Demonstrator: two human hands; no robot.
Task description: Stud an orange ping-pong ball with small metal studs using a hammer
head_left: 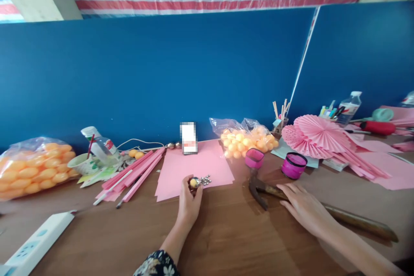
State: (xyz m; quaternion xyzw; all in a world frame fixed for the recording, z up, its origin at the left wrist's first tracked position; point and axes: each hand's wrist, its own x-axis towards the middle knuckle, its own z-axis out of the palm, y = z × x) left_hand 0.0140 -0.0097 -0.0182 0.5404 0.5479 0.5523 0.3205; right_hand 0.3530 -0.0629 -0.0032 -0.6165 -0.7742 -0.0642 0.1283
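**A small yellow ball [193, 183] in my left hand [190, 195], a hammer [355, 220] under my right hand [300, 205]**

From the head view, I had the sheets of pink paper [181, 168] flat before me, the yellow ball held above their near edge. That spot seemed chosen so the work sat straight ahead, in easy sight. A cluster of shiny beads [205, 180] showed right beside the ball; I could not tell whether my fingers held it too. A blurred upright thing, perhaps a phone [189, 146], stood at the paper's far edge, probably turned so I could see it. The hammer lay slantwise on the worktop [226, 237], its handle running off to my right, presumably for an easy reach. The bag of yellow balls [242, 142] rested at the back by the blue partition [177, 69], likely to leave the front free, and the pink strips [139, 177] were gathered on the left, perhaps to stop them scattering.

As for my hands, the left was curled, its thumb and fingers pinching the yellow ball. The right lay palm down across the handle near the hammer's head, fingers stretched out and thumb apart; whether it gripped or merely rested there, I could not tell.
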